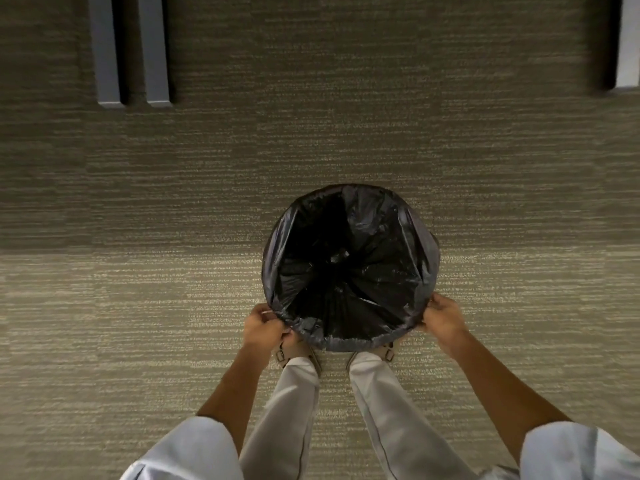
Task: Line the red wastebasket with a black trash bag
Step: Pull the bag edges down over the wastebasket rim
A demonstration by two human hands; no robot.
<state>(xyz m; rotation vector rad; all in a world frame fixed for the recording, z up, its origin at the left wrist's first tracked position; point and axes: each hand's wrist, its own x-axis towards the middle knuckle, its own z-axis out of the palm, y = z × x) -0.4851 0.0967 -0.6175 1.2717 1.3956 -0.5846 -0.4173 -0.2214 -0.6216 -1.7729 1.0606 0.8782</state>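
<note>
A black trash bag (pixel 349 265) lies spread open inside a round wastebasket on the carpet, right in front of my feet. The bag's edge is folded over the whole rim, so the basket's red wall is hidden. My left hand (pixel 264 325) pinches the folded bag edge at the near left of the rim. On the near right of the rim, my right hand (pixel 441 317) grips the bag edge as well. Both hands are closed on the plastic.
Striped beige carpet (pixel 173 306) surrounds the basket. Two grey furniture legs (pixel 130 50) stand at the far left and another grey leg (pixel 628 43) at the far right. My legs and shoes (pixel 301 358) stand just behind the basket.
</note>
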